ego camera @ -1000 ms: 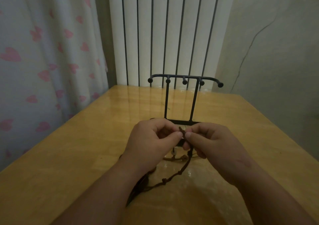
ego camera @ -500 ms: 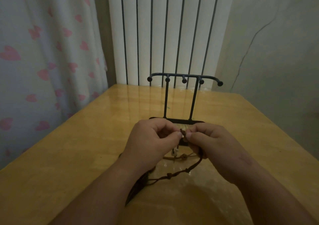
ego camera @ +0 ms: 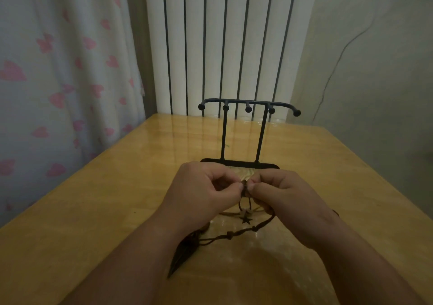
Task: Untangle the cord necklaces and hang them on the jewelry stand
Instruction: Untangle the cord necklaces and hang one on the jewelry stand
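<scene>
Head view: the brown cord necklaces [ego camera: 244, 191] sit bunched between two hands just above the table, a little in front of the jewelry stand [ego camera: 241, 163]. The left hand [ego camera: 201, 187] is curled, thumb and forefinger pinching the knot of cords from one side. The right hand [ego camera: 288, 194] pinches the same knot from the other side, its remaining fingers folded under. Below the pinch, thin strands drop to a small dark star pendant [ego camera: 246, 220]. A knotted cord runs from under the right hand across to a long, dark, pointed pendant [ego camera: 181, 255] lying beneath the left wrist. The stand is black metal: a flat base, two upright rods and a curved top bar with ball-tipped pegs, all bare. The table [ego camera: 117, 199] is glossy yellow wood. Behind it stand a white ribbed radiator [ego camera: 220, 47], a pale curtain with pink hearts [ego camera: 58, 70] and a plain wall [ego camera: 375, 94].
</scene>
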### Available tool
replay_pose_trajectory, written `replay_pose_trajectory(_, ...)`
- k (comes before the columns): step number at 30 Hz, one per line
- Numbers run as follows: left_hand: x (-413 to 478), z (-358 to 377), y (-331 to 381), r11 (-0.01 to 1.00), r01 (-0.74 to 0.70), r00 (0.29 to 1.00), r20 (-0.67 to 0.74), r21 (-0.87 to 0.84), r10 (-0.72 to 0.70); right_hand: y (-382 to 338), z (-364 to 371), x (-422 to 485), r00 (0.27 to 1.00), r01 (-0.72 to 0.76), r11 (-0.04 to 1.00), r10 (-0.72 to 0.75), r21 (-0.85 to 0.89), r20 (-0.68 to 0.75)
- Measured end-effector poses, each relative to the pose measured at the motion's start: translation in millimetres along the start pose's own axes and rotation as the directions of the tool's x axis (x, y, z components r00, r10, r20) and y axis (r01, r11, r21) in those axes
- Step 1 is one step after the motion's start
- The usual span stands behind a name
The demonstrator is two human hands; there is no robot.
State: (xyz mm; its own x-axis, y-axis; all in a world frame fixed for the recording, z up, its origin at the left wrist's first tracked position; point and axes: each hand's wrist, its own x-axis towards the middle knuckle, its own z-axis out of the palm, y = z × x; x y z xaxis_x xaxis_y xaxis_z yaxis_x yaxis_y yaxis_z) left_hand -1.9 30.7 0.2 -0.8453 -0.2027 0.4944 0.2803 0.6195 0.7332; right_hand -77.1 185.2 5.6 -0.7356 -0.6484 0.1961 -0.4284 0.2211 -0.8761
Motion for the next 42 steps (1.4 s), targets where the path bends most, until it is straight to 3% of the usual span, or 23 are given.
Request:
replay_pose_trajectory(12,0,2,-2,0.989,-0.041,0.999,0.027,0.143,0.038,2,4,1,0.996,0.08,0.99,-0.084,-0.119,-0.029)
replay_pose_trajectory(23,4,2,-3,0.988,0.119,0.992,0.048,-0.096,-0.115,5,6,2,0.998,0.059,0.996,-0.058,0.066,-0.02)
replay_pose_trajectory(27,3,4,-3,0.982,0.138,0.99,-0.013,-0.129,-0.141,4,5,2,0.999,0.04,0.99,-0.037,0.133,-0.031)
replay_pose_trajectory(31,1,4,-3,0.993,0.082,0.996,-0.034,-0.087,-0.086,4,2,2,0.998,0.055,0.995,-0.053,0.088,-0.023)
replay_pose_trajectory(38,4,3,-10,0.997,0.071,0.993,0.092,-0.014,-0.07,7,2,2,0.996,0.088,0.995,-0.088,-0.035,-0.004)
replay_pose_trajectory(42,6,3,-12,0.997,0.08,0.99,0.118,-0.008,-0.078,7,3,1,0.99,0.111,0.99,-0.117,-0.083,-0.075)
